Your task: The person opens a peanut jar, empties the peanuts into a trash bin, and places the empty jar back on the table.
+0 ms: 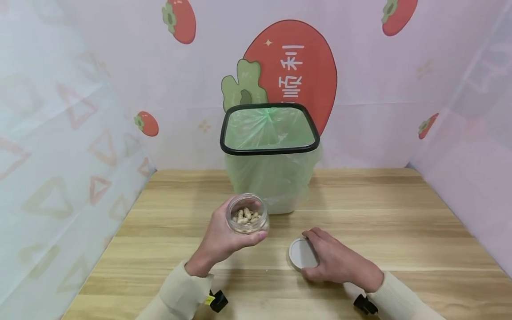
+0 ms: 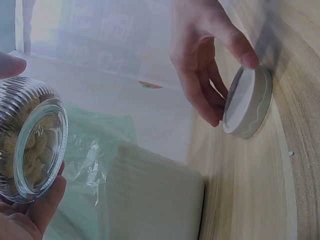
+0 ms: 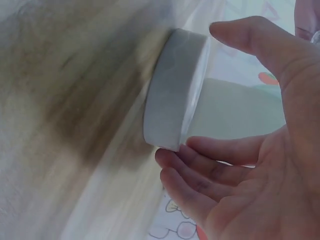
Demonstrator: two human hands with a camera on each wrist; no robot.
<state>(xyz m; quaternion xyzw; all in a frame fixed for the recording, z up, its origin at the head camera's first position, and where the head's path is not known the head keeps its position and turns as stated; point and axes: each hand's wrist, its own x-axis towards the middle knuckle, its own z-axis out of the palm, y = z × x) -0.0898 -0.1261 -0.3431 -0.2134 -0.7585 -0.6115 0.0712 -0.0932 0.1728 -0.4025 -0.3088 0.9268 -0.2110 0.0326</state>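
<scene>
My left hand (image 1: 224, 231) holds a clear glass jar (image 2: 35, 145) upright-tilted, its open mouth towards the head camera. Unshelled peanuts (image 1: 247, 216) lie inside the jar, and its ribbed side and base show in the left wrist view. To the right, a round white lid (image 1: 302, 254) is low at the wooden table. My right hand (image 1: 334, 258) spans this lid by its edge. In the right wrist view the fingertips (image 3: 167, 157) meet one end of the lid's rim, and the thumb is right at the other end.
Behind the jar stands a pale bin (image 1: 272, 178) with a black rim and a green liner bag. The wooden table (image 1: 380, 200) has printed cloth walls (image 1: 360, 133) at its back and sides. A black strap piece (image 1: 218, 301) sits at the left wrist.
</scene>
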